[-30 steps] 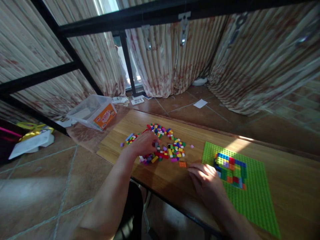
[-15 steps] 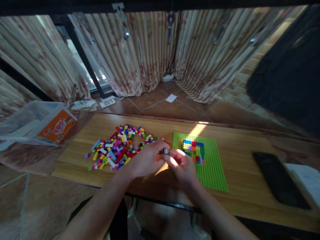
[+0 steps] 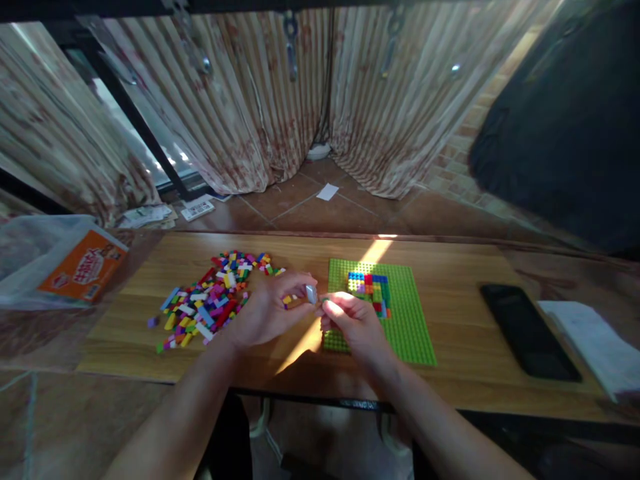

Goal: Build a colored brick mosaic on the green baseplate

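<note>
My left hand is closed in a pinch on a small light grey brick above the table. Close beside it, my right hand pinches a tiny dark green piece, mostly covered by the fingertips. Under and beyond the right hand lies a green baseplate. On it stands a build of blue, red, yellow, orange and green bricks, partly hidden by that hand. A loose pile of many-coloured bricks spreads to the left, with its right side behind my left hand.
The wooden table carries a black phone or tablet and white paper at the right. A clear plastic tub with an orange label sits left of the table. Striped curtains hang behind.
My hands have drawn slightly apart, and the grey brick is now more exposed in my left fingers. The whole view has shifted, so the table appears further left.
</note>
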A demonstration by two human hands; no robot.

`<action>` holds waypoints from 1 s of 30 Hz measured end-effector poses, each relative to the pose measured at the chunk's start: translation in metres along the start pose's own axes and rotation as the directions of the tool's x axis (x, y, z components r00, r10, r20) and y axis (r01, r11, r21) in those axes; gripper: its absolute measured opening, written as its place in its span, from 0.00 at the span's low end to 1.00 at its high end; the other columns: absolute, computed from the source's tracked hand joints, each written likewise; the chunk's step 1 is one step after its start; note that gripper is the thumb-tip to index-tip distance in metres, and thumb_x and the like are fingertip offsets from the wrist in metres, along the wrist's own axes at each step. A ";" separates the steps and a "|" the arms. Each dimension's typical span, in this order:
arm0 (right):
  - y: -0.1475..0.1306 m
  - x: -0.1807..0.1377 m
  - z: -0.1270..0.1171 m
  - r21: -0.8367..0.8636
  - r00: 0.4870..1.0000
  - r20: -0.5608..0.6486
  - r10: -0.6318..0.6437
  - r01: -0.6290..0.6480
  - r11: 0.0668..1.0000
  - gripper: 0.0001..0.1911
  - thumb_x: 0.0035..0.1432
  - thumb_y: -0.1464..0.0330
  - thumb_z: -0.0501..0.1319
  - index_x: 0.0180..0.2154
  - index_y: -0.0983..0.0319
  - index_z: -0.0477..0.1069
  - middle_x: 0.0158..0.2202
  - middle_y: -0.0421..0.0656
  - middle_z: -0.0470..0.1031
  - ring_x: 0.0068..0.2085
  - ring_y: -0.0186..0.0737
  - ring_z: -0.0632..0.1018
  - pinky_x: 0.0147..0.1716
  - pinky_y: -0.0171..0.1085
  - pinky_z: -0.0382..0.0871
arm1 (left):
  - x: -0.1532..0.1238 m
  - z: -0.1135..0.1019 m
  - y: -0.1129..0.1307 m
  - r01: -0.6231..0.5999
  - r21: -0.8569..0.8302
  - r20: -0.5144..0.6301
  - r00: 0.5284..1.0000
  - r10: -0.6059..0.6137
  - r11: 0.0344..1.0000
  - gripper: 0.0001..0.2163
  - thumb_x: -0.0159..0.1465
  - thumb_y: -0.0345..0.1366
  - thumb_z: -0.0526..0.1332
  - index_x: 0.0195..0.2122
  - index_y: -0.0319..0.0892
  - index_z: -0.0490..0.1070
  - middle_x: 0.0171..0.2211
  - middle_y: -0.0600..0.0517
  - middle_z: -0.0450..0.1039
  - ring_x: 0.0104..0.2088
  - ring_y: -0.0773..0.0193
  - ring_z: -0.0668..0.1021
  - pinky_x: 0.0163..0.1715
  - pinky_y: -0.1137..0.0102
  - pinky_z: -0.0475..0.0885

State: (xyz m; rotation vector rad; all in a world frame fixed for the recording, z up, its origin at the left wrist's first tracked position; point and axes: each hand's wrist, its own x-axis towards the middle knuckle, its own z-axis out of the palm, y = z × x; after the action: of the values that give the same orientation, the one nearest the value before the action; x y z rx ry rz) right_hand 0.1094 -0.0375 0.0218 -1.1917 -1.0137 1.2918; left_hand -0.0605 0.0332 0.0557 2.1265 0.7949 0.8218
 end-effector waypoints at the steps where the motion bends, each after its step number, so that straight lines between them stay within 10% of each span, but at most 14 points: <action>1: 0.001 -0.001 0.000 -0.117 1.000 0.004 -0.025 0.025 0.993 0.13 0.57 0.59 0.59 0.32 0.62 0.73 0.24 0.40 0.72 0.25 0.35 0.72 0.26 0.34 0.68 | 0.000 -0.004 -0.003 0.032 -0.011 -0.008 0.999 -0.032 0.999 0.13 0.59 0.29 0.64 0.45 0.40 0.71 0.41 0.49 0.77 0.39 0.65 0.80 0.40 0.69 0.77; 5: 0.012 -0.003 0.003 -0.732 0.977 0.119 -0.176 0.206 0.649 0.10 0.60 0.68 0.57 0.28 0.61 0.72 0.27 0.42 0.72 0.28 0.37 0.72 0.28 0.35 0.63 | -0.003 -0.014 -0.011 0.117 -0.051 0.012 0.993 -0.116 0.992 0.13 0.58 0.27 0.63 0.46 0.40 0.70 0.37 0.51 0.77 0.38 0.64 0.80 0.42 0.67 0.78; 9: 0.023 0.002 0.010 -0.870 0.953 0.181 -0.245 0.271 0.411 0.07 0.61 0.71 0.57 0.34 0.62 0.73 0.33 0.46 0.76 0.32 0.40 0.75 0.31 0.35 0.64 | -0.003 -0.010 -0.011 0.156 -0.110 0.088 0.985 -0.146 0.982 0.15 0.59 0.28 0.62 0.48 0.40 0.71 0.48 0.46 0.75 0.43 0.62 0.79 0.45 0.64 0.77; 18: 0.002 0.008 0.006 -0.506 0.968 0.111 -0.225 0.250 0.826 0.11 0.59 0.71 0.59 0.45 0.59 0.71 0.35 0.42 0.78 0.34 0.38 0.77 0.35 0.36 0.70 | 0.001 -0.002 -0.007 0.181 -0.231 0.175 0.974 -0.142 0.956 0.11 0.60 0.31 0.62 0.44 0.39 0.70 0.41 0.48 0.75 0.43 0.62 0.79 0.45 0.65 0.76; 30: -0.014 0.000 -0.029 -0.475 0.964 -0.142 -0.226 0.134 0.870 0.11 0.58 0.60 0.61 0.37 0.60 0.75 0.34 0.43 0.79 0.32 0.40 0.77 0.32 0.38 0.70 | 0.008 0.050 0.001 0.072 0.074 -0.006 0.997 -0.072 0.995 0.15 0.59 0.28 0.61 0.49 0.42 0.68 0.41 0.49 0.74 0.40 0.63 0.77 0.42 0.66 0.74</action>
State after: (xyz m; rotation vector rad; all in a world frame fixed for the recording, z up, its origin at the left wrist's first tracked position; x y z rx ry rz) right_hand 0.1404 -0.0385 0.0313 -1.5064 -1.2977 0.7844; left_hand -0.0182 0.0193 0.0319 2.1482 0.9110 0.7687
